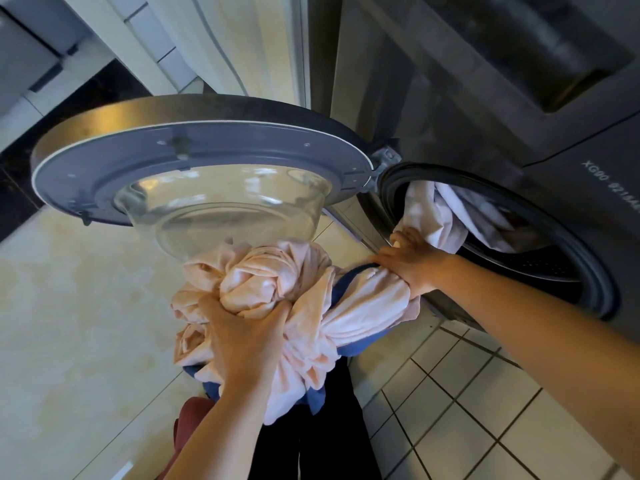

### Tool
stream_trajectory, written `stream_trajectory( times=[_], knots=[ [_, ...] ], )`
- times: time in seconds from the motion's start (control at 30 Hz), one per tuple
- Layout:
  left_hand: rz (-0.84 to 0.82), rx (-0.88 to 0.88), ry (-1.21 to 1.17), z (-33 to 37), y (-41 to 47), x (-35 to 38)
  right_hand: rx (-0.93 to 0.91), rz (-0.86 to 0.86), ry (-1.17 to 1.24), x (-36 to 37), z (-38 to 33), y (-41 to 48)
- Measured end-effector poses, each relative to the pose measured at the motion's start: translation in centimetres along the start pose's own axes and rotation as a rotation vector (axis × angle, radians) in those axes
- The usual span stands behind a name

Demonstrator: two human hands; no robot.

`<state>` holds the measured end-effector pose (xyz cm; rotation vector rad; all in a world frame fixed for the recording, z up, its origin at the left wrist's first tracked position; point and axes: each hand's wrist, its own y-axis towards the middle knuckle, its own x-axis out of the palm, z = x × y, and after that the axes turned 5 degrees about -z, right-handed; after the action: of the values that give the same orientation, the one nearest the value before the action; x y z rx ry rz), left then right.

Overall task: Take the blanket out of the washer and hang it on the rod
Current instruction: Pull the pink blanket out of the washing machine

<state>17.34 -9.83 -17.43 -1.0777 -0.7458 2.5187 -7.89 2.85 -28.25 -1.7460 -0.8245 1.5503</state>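
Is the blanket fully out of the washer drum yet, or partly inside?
Partly inside. The blanket is bunched in the left hand, the right hand grips it at the drum opening, and pale fabric trails inside.

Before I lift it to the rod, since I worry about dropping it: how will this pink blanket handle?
Likely floppy: the blanket bunches in twisted folds under the left hand. Probably heavy, perhaps damp, with part trailing past the right hand inside the washer. Loose ends may drag.
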Motion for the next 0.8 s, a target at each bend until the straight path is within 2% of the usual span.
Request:
stream_trajectory(
  times=[0.13,0.23,0.3,0.37,0.43,0.5,0.8],
  knots=[
    [-0.002,-0.012,0.005,-0.5,0.3,-0.1,-0.017,0.003,-0.047,0.1,-0.6,-0.3],
    [-0.014,-0.045,-0.011,-0.7,0.5,-0.4,-0.036,0.004,0.108,0.5,-0.7,-0.6],
    [-0.023,-0.073,-0.025,-0.8,0.5,-0.9,-0.005,0.008,0.297,0.8,-0.6,-1.3],
    [-0.023,-0.088,-0.041,-0.9,0.4,-1.6,0.043,0.093,0.367,0.8,-1.0,-2.4],
    [-0.018,-0.093,-0.041,-0.9,0.1,-2.4,0.086,0.251,0.266,0.6,-1.7,-3.6],
    [-0.018,-0.103,-0.032,-0.7,-0.4,-3.3,0.111,0.358,0.289,-0.4,-2.7,-5.2],
    [-0.025,-0.095,0.008,1.5,-4.1,-8.1,0.074,0.396,0.528,-7.3,-7.8,-12.9]
  ],
)
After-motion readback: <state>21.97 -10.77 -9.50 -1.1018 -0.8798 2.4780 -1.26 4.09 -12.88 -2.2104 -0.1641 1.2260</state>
